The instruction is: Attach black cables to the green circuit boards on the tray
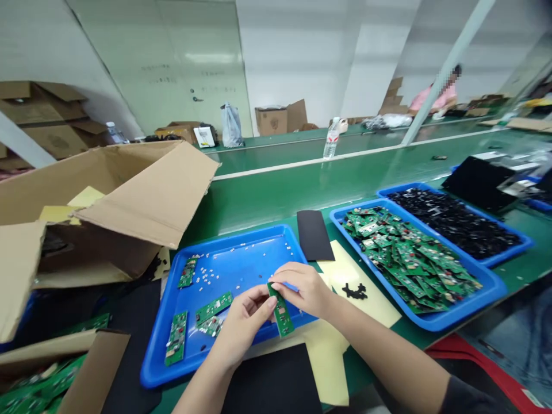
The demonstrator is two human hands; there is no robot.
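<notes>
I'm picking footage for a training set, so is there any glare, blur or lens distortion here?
Head view: pale glare streaks the door, with sheen on the green bench; the door and post slant, probably wide-lens distortion; plastic bags at the far right look smeared; the held circuit board is clearer, though its finest parts stay soft.

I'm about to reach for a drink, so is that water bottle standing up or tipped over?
Upright: the bottle stands on the green surface, its cap at the top.
</notes>
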